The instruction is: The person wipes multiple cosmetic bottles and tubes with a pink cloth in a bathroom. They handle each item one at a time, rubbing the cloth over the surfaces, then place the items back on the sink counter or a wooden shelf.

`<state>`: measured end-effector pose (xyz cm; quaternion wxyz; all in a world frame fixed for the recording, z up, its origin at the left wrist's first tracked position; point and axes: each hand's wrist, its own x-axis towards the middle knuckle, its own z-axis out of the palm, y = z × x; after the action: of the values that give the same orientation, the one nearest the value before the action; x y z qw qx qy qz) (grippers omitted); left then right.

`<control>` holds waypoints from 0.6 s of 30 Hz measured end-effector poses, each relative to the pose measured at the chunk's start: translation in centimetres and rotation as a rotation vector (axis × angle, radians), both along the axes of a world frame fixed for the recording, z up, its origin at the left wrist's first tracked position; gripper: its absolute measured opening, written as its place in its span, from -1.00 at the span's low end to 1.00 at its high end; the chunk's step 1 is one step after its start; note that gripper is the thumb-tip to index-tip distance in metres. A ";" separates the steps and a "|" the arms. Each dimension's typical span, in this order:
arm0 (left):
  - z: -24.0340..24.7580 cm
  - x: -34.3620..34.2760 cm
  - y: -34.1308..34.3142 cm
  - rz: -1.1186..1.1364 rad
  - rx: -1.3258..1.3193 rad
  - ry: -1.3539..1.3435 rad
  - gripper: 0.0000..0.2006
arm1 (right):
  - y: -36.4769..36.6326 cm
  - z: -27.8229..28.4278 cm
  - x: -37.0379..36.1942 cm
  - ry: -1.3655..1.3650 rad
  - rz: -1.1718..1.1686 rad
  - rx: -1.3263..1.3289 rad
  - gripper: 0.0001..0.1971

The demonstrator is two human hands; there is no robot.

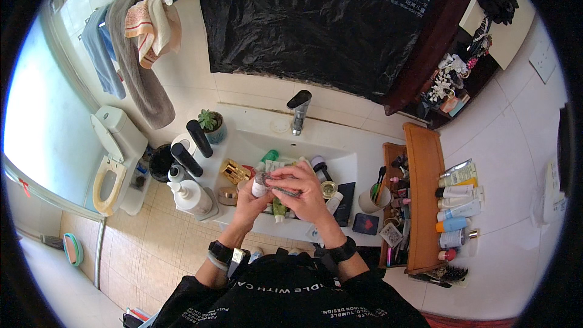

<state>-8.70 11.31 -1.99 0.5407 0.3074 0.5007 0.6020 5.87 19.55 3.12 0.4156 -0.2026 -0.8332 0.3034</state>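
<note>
Above the front of the sink, my left hand (245, 208) grips a small white container (259, 187) with a greyish top. My right hand (308, 193) is closed, its fingertips meeting at that top. A dark patterned piece (286, 192), perhaps a cloth, shows under the right fingers; its kind is unclear. Below both hands, the white sink (249, 141) holds many toiletries. Among them are a gold bottle (234, 171), a green tube (269, 157), a dark-capped bottle (322, 167) and a round gold-rimmed jar (328, 189). My hands hide part of the pile.
Behind the sink stands a faucet (298, 112). To the left are a potted succulent (209, 120) and a white pump bottle (189, 198). On the right stand a cup with brushes (371, 199) and an open wooden cabinet (425, 197) with cosmetics. A toilet (115, 158) is farther left.
</note>
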 end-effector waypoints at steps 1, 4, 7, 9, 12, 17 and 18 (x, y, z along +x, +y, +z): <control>0.1 0.0 0.1 -0.005 0.027 0.038 -0.72 | 0.1 0.0 0.1 0.005 -0.019 -0.020 -0.75; 0.2 0.0 0.3 -0.070 0.170 0.101 -0.73 | 0.1 -0.1 0.2 0.005 -0.059 -0.036 -0.75; 0.0 -0.1 0.5 -0.049 0.142 0.121 -0.74 | 0.0 -0.1 0.1 0.027 -0.034 0.000 -0.75; -0.2 -0.1 0.5 -0.068 0.153 0.143 -0.74 | 0.1 0.0 -0.1 0.027 -0.032 0.011 -0.75; -0.4 -0.1 0.3 -0.085 0.171 0.226 -0.74 | 0.0 0.1 -0.2 0.008 -0.048 -0.012 -0.75; 0.0 -0.2 0.0 -0.078 0.093 0.105 -0.72 | 0.1 -0.3 0.1 0.023 0.004 -0.035 -0.78; 0.1 -0.3 -0.1 -0.086 0.045 0.084 -0.71 | 0.2 -0.5 0.4 0.002 -0.037 -0.110 -0.82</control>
<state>-8.96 11.25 -1.90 0.5376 0.3658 0.4955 0.5760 6.27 19.74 2.59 0.4101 -0.2404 -0.8109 0.3413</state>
